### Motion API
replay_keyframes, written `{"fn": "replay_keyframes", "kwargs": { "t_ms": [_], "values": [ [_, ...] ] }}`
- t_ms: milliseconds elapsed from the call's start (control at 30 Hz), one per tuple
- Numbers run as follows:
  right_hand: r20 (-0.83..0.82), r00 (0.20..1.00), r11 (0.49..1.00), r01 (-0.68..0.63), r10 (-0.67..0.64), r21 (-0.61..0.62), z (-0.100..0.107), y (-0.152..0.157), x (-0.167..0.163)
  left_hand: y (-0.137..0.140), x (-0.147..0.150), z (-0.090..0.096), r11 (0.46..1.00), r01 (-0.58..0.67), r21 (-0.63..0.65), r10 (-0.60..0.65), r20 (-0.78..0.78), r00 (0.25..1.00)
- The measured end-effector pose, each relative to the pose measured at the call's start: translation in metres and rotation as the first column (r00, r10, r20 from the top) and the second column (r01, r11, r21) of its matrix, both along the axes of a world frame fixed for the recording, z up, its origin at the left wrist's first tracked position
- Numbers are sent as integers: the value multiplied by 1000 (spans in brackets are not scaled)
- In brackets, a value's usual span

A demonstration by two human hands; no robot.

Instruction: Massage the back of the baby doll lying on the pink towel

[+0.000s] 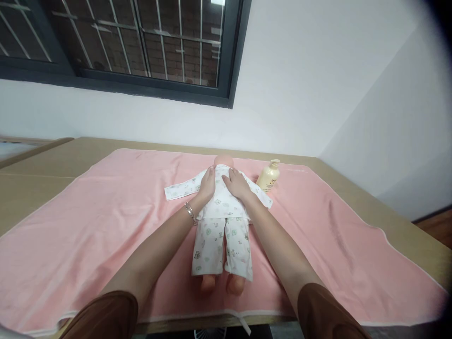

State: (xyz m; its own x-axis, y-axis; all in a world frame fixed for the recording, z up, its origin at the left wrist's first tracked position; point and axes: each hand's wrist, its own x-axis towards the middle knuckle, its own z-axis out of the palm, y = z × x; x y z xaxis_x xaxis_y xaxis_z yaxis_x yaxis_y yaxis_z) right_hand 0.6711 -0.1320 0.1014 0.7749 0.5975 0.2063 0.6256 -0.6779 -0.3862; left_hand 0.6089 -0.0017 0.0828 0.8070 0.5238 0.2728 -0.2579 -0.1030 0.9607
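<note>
A baby doll [223,200] in a white printed long-sleeved top and matching trousers [209,247] lies stretched out, head away from me and feet near the front edge. On the left side of its upper body rests my left hand [207,183], fingers extended toward the head. My right hand [237,182] lies flat on the other side, fingers apart, its thumb pointing inward. Neither hand grips anything. The doll's sleeves spread out to both sides, and its round head [223,161] shows past the collar. Which way its face points, I cannot tell.
Beneath the doll a pink blanket [116,221] with white edging covers much of the wooden table [45,188]. A cream pump bottle [268,176] stands by the doll's right-hand sleeve. Behind are a white wall [289,94] and a dark-framed barred window [148,42].
</note>
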Motion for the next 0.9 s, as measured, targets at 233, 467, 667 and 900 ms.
{"fn": "replay_keyframes", "kwargs": {
  "t_ms": [233,467,667,900],
  "values": [
    [148,923,934,-357,355,-13,-1,9,-20,-2,-5,-3,996,-47,77,48,-6,999],
    [23,998,997,49,-51,56,-6,3,-1,2,0,-8,938,-106,330,131,-54,990],
    [154,985,992,-64,80,-108,4,11,-32,3,2,-11,883,-157,443,180,-11,984],
    [77,969,972,-234,236,-27,1,2,-5,1,0,-4,810,-130,571,193,-51,980]
  ]
}}
